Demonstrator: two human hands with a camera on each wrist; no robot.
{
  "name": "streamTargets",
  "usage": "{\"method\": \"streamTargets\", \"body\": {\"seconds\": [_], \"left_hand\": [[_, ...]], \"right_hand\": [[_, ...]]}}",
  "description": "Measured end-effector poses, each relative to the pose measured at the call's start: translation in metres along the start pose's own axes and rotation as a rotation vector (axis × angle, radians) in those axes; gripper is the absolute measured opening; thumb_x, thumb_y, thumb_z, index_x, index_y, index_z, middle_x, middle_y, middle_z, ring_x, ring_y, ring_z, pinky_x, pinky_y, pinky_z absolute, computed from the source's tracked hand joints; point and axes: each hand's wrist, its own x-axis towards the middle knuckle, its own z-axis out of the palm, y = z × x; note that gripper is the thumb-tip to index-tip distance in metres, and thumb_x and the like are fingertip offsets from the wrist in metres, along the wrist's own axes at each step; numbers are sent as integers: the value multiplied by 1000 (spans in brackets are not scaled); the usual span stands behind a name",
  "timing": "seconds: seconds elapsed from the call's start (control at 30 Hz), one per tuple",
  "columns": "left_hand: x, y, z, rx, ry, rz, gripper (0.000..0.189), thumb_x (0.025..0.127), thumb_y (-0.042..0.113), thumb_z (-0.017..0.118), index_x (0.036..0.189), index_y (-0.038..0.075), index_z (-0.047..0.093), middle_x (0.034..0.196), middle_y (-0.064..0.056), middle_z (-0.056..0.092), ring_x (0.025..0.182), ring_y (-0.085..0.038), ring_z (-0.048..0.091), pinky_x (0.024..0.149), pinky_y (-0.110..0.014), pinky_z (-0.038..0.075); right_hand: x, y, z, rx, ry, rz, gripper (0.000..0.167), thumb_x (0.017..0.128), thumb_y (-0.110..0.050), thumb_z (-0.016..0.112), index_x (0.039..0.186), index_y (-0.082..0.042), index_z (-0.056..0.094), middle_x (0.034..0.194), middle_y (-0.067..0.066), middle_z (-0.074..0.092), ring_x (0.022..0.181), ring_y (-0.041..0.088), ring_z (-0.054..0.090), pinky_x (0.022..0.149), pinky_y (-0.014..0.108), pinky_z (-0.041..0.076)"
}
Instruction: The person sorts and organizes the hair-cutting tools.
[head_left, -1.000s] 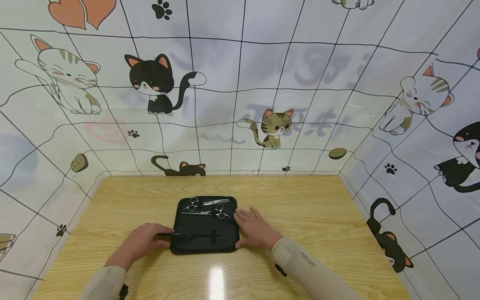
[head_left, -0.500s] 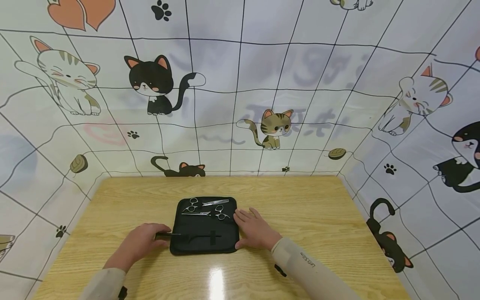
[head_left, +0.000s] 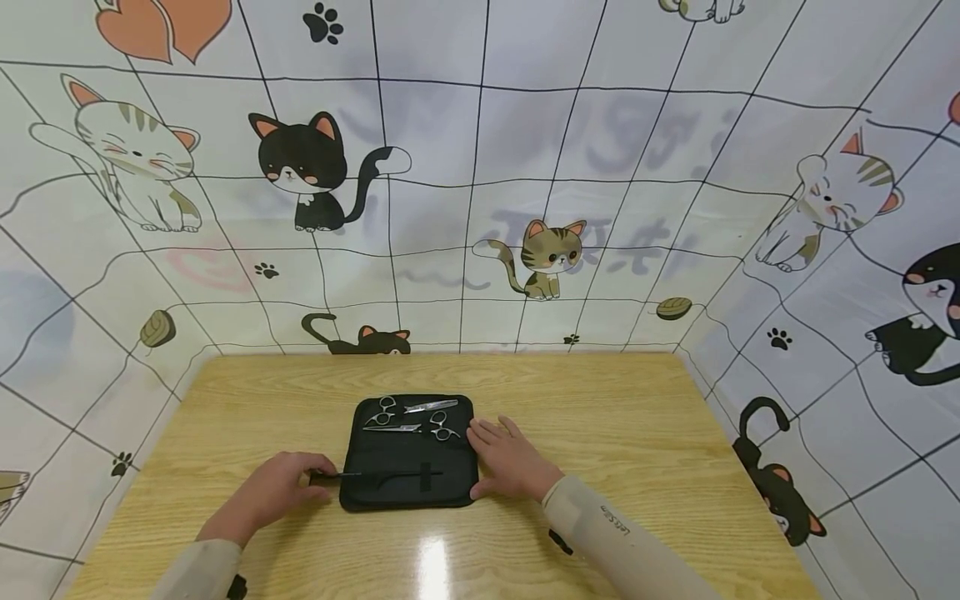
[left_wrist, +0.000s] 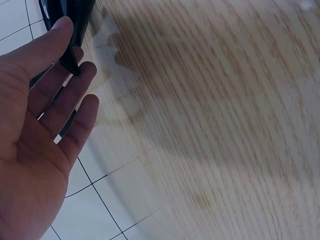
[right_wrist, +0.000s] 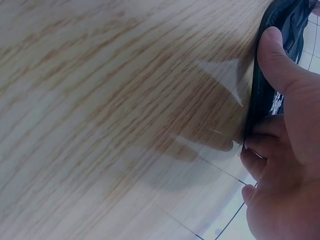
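A black case (head_left: pixel 390 454) lies spread flat on the wooden table. Two pairs of silver scissors sit in its upper half, a thinner upper pair (head_left: pixel 431 406) and a lower pair (head_left: pixel 393 427). Across its lower half runs a slim black comb (head_left: pixel 397 474), its far end under a small strap. My left hand (head_left: pixel 273 492) pinches the comb's near end, which juts past the case's left edge; in the left wrist view, thumb and fingertips meet around its dark tip (left_wrist: pixel 72 62). My right hand (head_left: pixel 517 462) rests against the case's right edge, thumb touching the rim (right_wrist: pixel 256 95).
The wooden table (head_left: pixel 600 417) reaches back to a white cloth backdrop (head_left: pixel 480 167) printed with cats and grid lines. The same cloth hangs at both sides. A bright light reflection (head_left: pixel 432 558) shows near the table's front.
My left hand has shifted slightly left and toward me, its fingertips now clear of the case's left edge. The right hand, case and scissors look unchanged.
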Motion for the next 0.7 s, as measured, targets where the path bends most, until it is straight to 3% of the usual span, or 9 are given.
{"method": "streamTargets", "body": {"seconds": [0.3,0.53,0.7], "left_hand": [[0,2,-1,-9,17,7,21,78,17,80,97,21,72,96,10,70,88,-11,64,80,-37,55],[6,2,5,8,63,47,24,74,16,83,95,20,72,94,10,71,86,-9,64,79,-35,55],[12,7,10,1,58,23,26,73,16,83,95,19,71,95,10,71,89,-10,65,81,-37,56]], "right_hand": [[0,1,1,7,-4,2,99,80,-69,60,153,-9,31,161,7,27,150,20,27,123,48,17],[1,1,1,0,-1,2,99,81,-69,59,153,-9,31,161,7,27,150,20,27,123,48,17],[0,0,0,-2,-4,9,98,80,-69,60,153,-9,31,161,7,28,150,20,27,123,47,17]]}}
